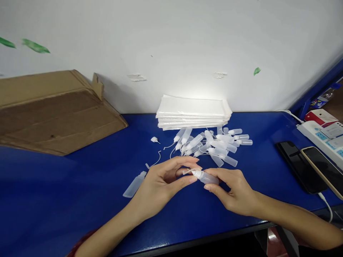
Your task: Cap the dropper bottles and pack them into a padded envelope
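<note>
A small translucent squeeze bottle (pixel 209 178) with a white nozzle cap (pixel 197 173) is held tilted above the table, its cap pointing left. My right hand (pixel 234 187) pinches the bottle's body between thumb and fingers. At the cap end, my left hand (pixel 163 185) curls round with its thumb at the cap and its fingers behind; a thin strap sticks out there. Beside my left wrist lies a capless bottle (pixel 134 185), partly hidden by that hand. A loose strap piece (pixel 158 159) and a needle-tipped cap (pixel 154 139) lie farther back.
Behind my hands is a pile of similar bottles (pixel 214 144). A stack of white packets (pixel 193 109) rests by the wall. A cardboard box (pixel 56 114) stands at left. Two phones (pixel 300 166) (pixel 323 169) and a power strip (pixel 316 134) lie at right on the blue table (pixel 88 203).
</note>
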`<act>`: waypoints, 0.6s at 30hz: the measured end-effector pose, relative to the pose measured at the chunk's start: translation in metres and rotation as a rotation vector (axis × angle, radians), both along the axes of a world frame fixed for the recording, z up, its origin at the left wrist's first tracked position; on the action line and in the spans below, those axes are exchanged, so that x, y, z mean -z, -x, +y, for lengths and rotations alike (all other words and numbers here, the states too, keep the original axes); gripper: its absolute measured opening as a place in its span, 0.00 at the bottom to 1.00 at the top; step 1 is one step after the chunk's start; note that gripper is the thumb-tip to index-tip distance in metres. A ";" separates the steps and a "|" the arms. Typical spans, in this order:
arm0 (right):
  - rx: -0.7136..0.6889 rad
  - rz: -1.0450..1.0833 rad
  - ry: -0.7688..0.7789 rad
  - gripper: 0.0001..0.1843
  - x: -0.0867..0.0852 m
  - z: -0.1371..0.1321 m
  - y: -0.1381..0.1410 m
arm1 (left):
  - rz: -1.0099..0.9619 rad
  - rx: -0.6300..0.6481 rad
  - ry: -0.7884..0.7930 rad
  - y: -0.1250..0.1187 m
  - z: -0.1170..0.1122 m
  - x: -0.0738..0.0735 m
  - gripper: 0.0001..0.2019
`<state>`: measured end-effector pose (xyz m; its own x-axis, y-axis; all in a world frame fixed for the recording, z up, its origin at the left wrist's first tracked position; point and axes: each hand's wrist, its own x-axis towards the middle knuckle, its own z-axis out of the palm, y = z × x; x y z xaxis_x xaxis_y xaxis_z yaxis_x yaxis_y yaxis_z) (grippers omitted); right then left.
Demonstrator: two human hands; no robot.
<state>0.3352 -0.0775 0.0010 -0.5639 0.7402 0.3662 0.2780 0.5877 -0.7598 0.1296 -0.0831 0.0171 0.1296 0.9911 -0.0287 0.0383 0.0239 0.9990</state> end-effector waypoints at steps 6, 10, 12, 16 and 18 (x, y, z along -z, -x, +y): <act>-0.013 0.027 -0.207 0.09 0.006 0.000 0.000 | 0.134 0.056 -0.075 -0.001 -0.001 -0.009 0.07; -0.021 -0.027 -0.363 0.12 0.010 0.001 0.000 | 0.225 0.065 -0.052 -0.002 -0.002 -0.007 0.06; -0.019 -0.062 -0.410 0.12 0.011 0.001 0.000 | 0.180 0.083 -0.042 -0.001 -0.001 -0.003 0.06; -0.032 -0.055 -0.314 0.10 0.008 0.002 -0.002 | 0.054 0.091 -0.128 0.001 -0.003 0.003 0.12; -0.033 -0.036 -0.202 0.10 0.005 0.003 -0.003 | 0.025 0.109 -0.192 0.001 -0.004 0.004 0.14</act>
<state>0.3386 -0.0748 -0.0041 -0.6024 0.6346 0.4842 0.2808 0.7362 -0.6157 0.1287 -0.0872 0.0127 0.2383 0.9588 0.1545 0.0548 -0.1721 0.9835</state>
